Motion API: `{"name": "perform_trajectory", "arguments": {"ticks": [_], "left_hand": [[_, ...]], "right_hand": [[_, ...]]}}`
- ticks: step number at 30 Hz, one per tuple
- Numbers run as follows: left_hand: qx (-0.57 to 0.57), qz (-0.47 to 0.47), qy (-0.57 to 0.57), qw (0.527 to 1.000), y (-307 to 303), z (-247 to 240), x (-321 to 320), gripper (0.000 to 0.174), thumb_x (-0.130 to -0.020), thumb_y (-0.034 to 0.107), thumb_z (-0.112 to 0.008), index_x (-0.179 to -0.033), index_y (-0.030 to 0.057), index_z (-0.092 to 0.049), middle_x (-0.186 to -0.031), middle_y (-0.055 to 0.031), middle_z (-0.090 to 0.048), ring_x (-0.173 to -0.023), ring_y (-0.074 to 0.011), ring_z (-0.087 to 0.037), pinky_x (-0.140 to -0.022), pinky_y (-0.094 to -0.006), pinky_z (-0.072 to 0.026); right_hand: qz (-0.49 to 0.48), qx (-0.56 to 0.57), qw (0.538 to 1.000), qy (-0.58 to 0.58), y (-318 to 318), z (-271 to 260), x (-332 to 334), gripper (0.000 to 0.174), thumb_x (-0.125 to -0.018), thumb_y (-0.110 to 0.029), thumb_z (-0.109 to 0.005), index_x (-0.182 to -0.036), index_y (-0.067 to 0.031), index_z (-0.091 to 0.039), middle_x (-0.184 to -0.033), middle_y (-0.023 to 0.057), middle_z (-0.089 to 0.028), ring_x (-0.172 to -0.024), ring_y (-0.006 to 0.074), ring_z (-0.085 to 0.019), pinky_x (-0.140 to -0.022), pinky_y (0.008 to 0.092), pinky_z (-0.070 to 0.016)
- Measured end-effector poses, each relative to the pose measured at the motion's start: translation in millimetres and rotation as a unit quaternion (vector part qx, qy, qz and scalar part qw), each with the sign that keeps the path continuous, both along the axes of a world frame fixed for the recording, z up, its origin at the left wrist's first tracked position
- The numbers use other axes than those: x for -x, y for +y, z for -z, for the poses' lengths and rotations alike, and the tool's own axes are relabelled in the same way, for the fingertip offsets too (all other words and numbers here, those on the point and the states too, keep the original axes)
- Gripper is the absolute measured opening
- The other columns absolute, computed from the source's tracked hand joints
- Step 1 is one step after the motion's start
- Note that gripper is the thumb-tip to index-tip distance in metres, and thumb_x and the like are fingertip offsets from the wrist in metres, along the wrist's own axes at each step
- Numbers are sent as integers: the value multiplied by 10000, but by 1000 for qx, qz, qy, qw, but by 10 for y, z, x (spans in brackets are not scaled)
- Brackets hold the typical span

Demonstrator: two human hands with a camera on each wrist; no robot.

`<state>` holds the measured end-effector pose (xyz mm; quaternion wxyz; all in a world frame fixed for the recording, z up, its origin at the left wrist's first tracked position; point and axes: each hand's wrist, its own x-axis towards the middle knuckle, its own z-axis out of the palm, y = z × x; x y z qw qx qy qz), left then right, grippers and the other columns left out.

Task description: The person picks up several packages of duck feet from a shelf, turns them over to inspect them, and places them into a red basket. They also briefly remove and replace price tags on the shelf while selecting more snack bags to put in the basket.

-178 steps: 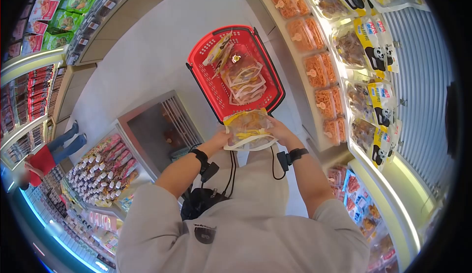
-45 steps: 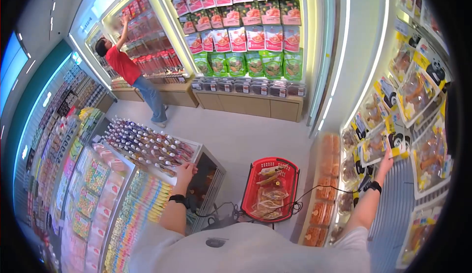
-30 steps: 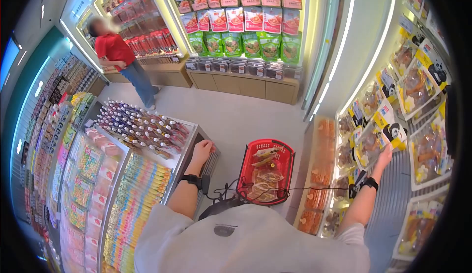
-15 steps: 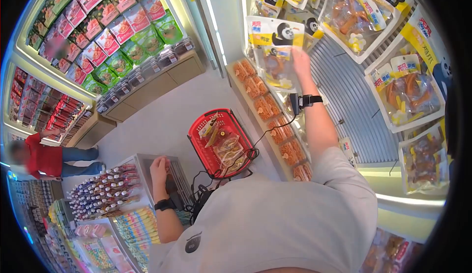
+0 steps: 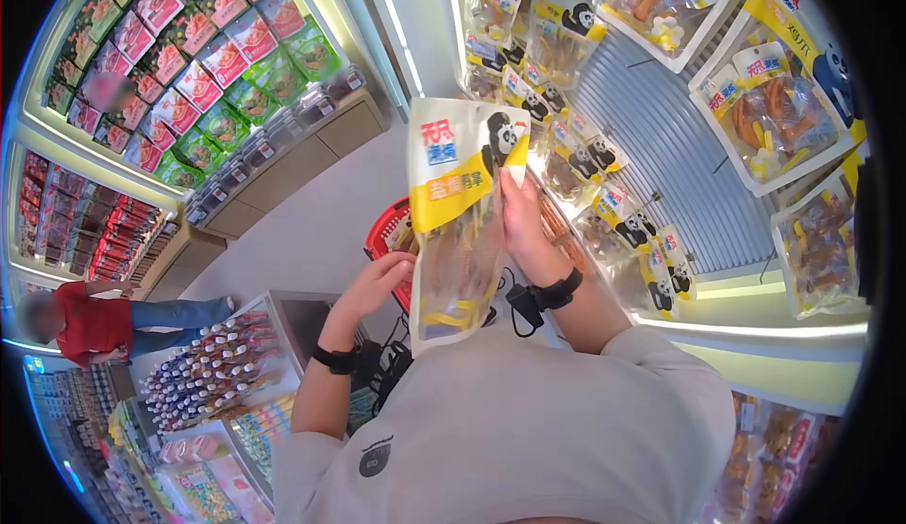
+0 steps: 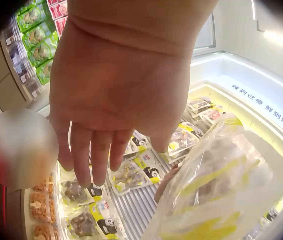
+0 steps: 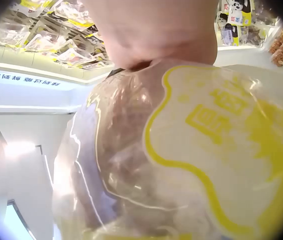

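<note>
In the head view, we see the right hand [image 5: 528, 227] pinching a tall, clear and yellow bag [image 5: 461, 241] by its side edge. The thumb lies on the front; the other fingers go behind, where we cannot follow them. We suppose the edge is chosen because it is thin there, and so the printed front stays visible. The left hand [image 5: 373, 286] holds nothing: its fingers are relaxed, with the tips just beside the bag's opposite edge, perhaps near enough to support it. Around these tips the red basket [image 5: 387, 227] shows, partly covered by the bag, on the pale floor [image 5: 302, 213]. Beyond the right fingers, a ribbed display [image 5: 689, 175] is bordered by panda packets [image 5: 618, 217] in rows, probably so that labels are easy to read. Far beyond the left fingers, a person in a red shirt [image 5: 99, 326] stands by lit shelves.

In the left wrist view, the left fingers are straight, side by side with narrow gaps. The bag is on the thumb's side; we cannot tell if anything touches it. Boxes of orange food [image 6: 44, 207] lie below the little finger.

In the right wrist view, the bag bulges below the right hand, whose fingers are hidden. A lettered white panel [image 7: 26, 80] runs to one side.
</note>
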<state>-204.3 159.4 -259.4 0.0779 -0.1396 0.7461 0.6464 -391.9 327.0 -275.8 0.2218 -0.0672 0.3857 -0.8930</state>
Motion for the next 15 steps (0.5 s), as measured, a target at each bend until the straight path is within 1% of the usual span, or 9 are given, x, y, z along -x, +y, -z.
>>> {"name": "perform_trajectory", "arguments": {"ticks": [3,5,6,7,8,10,11,13,15], "left_hand": [[-40,146,3,988,182,-94,99,324,-933,232,-395,-1137,-1,-490,-995,-49,-563,-916,-143,-539,-850,-282,-417],[-85,187,5,979,275,-83,177,325,-932,224,-394,-1152,3,-484,-1001,-47,-559,-933,-143,-533,-860,-280,-413],[-131,226,2,965,290,-83,195,328,-931,216,-393,-1168,7,-478,-1008,-45,-555,-951,-142,-527,-870,-277,-408],[-134,237,1,962,287,-86,202,328,-931,216,-393,-1168,7,-478,-1008,-45,-555,-951,-142,-527,-870,-277,-408],[-148,251,-5,957,301,-77,198,332,-925,212,-403,-1179,9,-468,-999,-37,-551,-926,-129,-523,-847,-272,-416],[-174,253,10,952,392,-128,169,325,-899,209,-452,-1159,14,-473,-945,-8,-535,-801,-81,-492,-729,-241,-433],[-177,264,6,948,393,-27,158,325,-899,209,-452,-1159,14,-473,-945,-8,-535,-801,-81,-492,-729,-241,-433],[-294,276,-31,915,369,269,139,512,-857,391,-523,-1185,5,-450,-1083,-56,-550,-954,-140,-553,-816,-290,-468],[-315,261,-66,910,408,195,39,447,-872,349,-514,-1160,9,-474,-1050,-58,-569,-918,-142,-575,-790,-287,-483]], "right_hand": [[-50,34,994,-88,133,-499,-262,235,-903,-219,-472,-1062,-50,-510,-937,37,-576,-818,108,-548,-791,241,-435],[-53,10,991,-123,199,-457,-346,271,-883,-222,-496,-1090,-49,-479,-892,39,-540,-806,124,-524,-813,258,-433],[-145,180,965,-123,180,-303,-309,294,-872,-213,-506,-1103,-38,-459,-868,46,-515,-787,131,-502,-792,266,-431],[-230,342,904,-115,156,-153,-278,321,-861,-204,-517,-1117,-27,-439,-845,53,-490,-767,138,-481,-770,275,-429],[-241,401,874,-128,72,-73,-286,403,-817,-262,-565,-1093,-3,-423,-798,64,-442,-750,162,-444,-736,291,-405],[-252,419,866,-106,3,-30,-326,439,-788,-298,-591,-1067,-1,-427,-793,66,-438,-735,164,-432,-726,288,-391],[-275,438,851,-91,-2,-32,-397,476,-759,-335,-616,-1041,1,-431,-789,68,-434,-721,167,-421,-716,286,-377],[-255,425,863,-93,41,27,-552,516,-720,-383,-640,-1009,-5,-439,-797,72,-441,-749,176,-428,-738,294,-372],[-264,458,846,-73,17,153,-586,490,-730,-371,-634,-1003,-10,-445,-803,73,-440,-752,171,-423,-729,287,-368]]}}
